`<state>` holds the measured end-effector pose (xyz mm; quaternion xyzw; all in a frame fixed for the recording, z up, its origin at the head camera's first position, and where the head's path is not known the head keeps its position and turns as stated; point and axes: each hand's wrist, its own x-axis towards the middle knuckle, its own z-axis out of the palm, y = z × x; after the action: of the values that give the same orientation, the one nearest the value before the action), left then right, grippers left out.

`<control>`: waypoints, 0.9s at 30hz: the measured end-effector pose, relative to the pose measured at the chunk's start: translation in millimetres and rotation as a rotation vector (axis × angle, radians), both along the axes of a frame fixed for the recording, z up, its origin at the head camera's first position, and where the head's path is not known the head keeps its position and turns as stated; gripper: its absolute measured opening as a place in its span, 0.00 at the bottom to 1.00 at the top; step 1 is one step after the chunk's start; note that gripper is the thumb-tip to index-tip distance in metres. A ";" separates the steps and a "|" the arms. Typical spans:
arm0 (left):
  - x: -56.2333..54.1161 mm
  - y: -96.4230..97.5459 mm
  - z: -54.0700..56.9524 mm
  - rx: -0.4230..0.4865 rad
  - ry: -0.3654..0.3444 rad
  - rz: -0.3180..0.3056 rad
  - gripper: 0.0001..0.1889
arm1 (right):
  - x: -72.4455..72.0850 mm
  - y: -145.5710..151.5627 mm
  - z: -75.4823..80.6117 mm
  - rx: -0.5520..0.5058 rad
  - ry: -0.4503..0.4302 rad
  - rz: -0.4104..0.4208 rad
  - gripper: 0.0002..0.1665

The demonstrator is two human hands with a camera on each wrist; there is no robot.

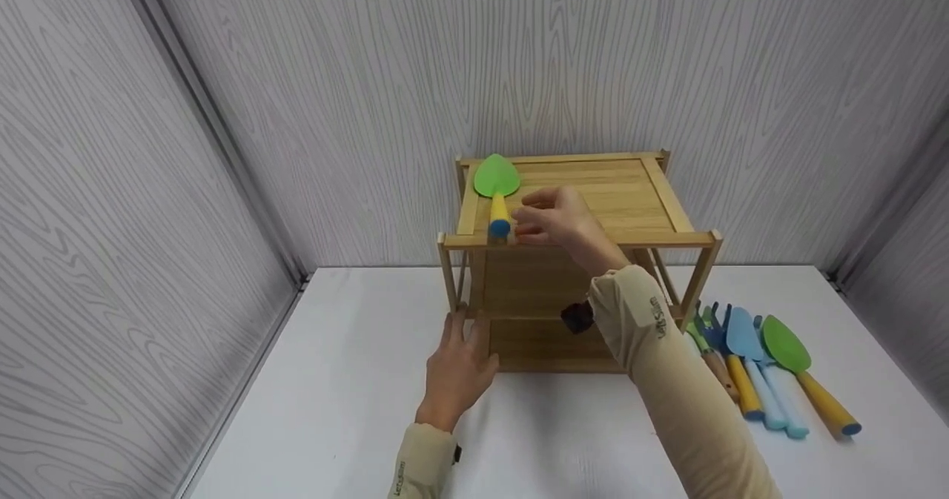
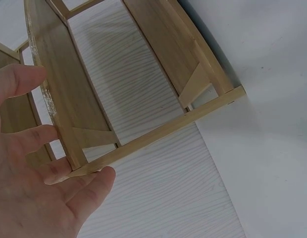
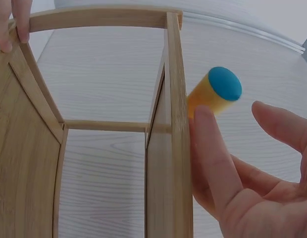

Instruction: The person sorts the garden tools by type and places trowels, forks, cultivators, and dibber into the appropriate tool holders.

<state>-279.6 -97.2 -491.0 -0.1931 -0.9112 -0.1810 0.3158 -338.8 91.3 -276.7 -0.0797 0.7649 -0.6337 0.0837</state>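
Observation:
A hand trowel (image 1: 498,204) with a green blade, yellow handle and blue end cap lies along the left side of the wooden rack's (image 1: 593,195) top shelf, its handle toward the front edge. My right hand (image 1: 561,221) is just right of that handle, fingers loosely bent. In the right wrist view the thumb stands apart from the handle (image 3: 213,94), while a fingertip overlaps its yellow part. My left hand (image 1: 460,369) is low at the rack's front left side. Its spread fingers touch the front corner of a lower shelf (image 2: 69,144), lying on both sides of the post.
Right of the rack, several garden tools lie on the white table (image 1: 356,410): a green trowel (image 1: 787,345) with a yellow handle, a blue trowel (image 1: 744,332), light-blue handles (image 1: 787,402) and forked tools (image 1: 713,328). Grey wood-patterned walls (image 1: 356,113) enclose the back and sides.

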 end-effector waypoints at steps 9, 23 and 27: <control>1.1 -1.6 3.2 0.004 -0.089 0.026 0.33 | 4.7 18.2 -2.2 -0.015 -0.014 -0.022 0.30; 0.9 -1.9 0.7 0.018 -0.052 0.013 0.33 | 24.4 44.4 -17.5 -0.159 0.040 0.008 0.31; 1.9 -2.3 0.2 0.007 -0.068 0.021 0.33 | 27.6 52.2 -19.4 -0.144 0.063 0.016 0.32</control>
<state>-277.7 -99.5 -490.7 -0.1762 -0.9227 -0.1875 0.2871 -311.3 143.5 -296.1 -0.1117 0.7190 -0.6835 0.0587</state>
